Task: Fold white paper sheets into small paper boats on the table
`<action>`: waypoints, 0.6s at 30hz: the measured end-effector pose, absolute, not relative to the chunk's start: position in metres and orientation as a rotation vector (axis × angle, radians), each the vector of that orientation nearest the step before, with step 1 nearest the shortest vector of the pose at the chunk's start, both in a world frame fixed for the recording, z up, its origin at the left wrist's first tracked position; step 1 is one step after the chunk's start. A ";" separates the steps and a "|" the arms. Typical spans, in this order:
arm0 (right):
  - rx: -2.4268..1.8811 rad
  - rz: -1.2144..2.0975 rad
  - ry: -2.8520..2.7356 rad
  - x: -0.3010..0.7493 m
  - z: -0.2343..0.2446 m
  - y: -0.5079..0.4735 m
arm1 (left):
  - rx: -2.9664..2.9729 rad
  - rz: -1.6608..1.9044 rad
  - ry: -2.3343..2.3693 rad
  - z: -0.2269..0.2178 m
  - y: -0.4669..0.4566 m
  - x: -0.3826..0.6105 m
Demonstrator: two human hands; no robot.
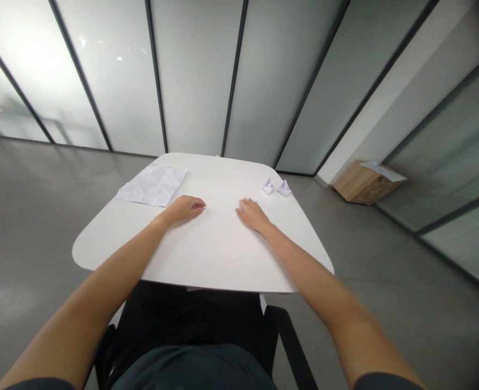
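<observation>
I'm sitting at a white table (207, 260) with rounded corners, and both my hands rest palm down on it, open and holding nothing, fingers lightly curled. My left hand (182, 210) lies just beside the near corner of a creased sheet of white paper (152, 185), which sits toward the far left corner of the surface. My right hand (253, 215) is nearer the far right edge, where two small white folded paper boats (276, 187) stand side by side, not touching my fingers. Bare tabletop lies between my hands. Around the table spreads a grey floor (28, 216), and frosted glass panels (194, 76) in dark frames run along the far side. Off to the right, a wood-toned box (363, 184) sits on the floor against the wall, with a sheet of paper (382, 170) on top.
</observation>
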State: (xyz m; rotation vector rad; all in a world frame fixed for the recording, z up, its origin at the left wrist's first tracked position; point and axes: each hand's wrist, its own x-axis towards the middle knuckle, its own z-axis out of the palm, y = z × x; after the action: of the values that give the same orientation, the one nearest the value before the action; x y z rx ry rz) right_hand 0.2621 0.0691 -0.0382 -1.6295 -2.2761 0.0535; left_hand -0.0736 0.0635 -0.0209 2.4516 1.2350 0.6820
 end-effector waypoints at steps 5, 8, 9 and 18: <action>-1.673 0.059 -2.326 0.263 -0.045 0.068 | 2.474 0.754 1.372 -0.016 0.072 -0.094; -1.665 0.064 -2.329 0.262 -0.042 0.067 | 2.487 0.903 1.614 -0.019 0.079 -0.112; -1.669 0.060 -2.333 0.261 -0.041 0.066 | 2.471 0.913 1.727 -0.020 0.081 -0.119; -1.712 0.034 -2.393 0.258 -0.035 0.060 | 2.119 0.579 2.188 -0.024 0.082 -0.147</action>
State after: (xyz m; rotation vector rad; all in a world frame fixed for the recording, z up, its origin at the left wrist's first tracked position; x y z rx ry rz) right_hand 0.2583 0.0602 -0.0346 -1.7122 -2.3933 0.0341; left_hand -0.1469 0.0819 -0.0239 2.1185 2.1879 0.5790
